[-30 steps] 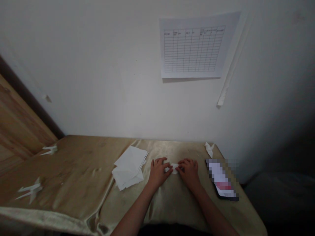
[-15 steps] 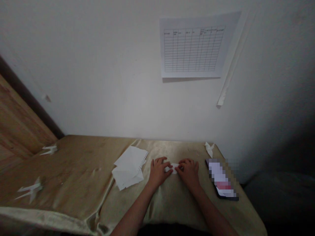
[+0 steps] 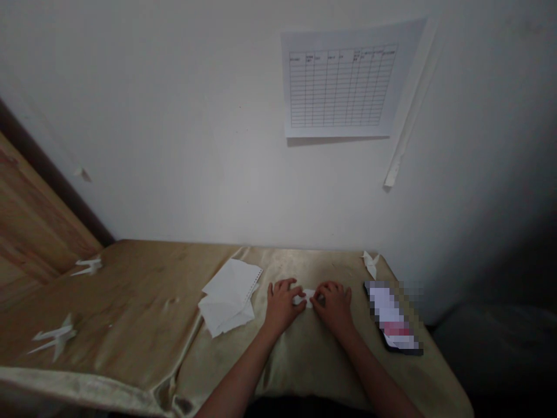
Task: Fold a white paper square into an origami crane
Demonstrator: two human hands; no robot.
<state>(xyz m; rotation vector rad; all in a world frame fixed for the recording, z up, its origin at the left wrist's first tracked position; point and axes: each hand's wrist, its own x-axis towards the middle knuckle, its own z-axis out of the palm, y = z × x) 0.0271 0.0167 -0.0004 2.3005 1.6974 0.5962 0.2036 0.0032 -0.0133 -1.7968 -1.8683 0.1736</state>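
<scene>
Between my two hands, a small folded piece of white paper (image 3: 309, 297) lies low over the cloth. My left hand (image 3: 282, 303) pinches its left side with thumb and forefinger. On the other side, my right hand (image 3: 335, 305) has its fingertips closed on the paper's right edge. Fingers cover part of the paper, so its full shape is hidden. To the left of my left hand rests a stack of loose white sheets (image 3: 230, 293), the top one with a perforated edge.
Gold cloth covers the table (image 3: 143, 302). Folded paper cranes (image 3: 56, 337) lie at the left, and another folded paper piece (image 3: 371, 265) sits at the back right. A phone (image 3: 394, 319) lies right of my hands. A printed chart (image 3: 343, 87) hangs on the wall.
My right fingers have shifted slightly at the paper's right edge. My left hand stays almost where it was, and the other things have not moved.
</scene>
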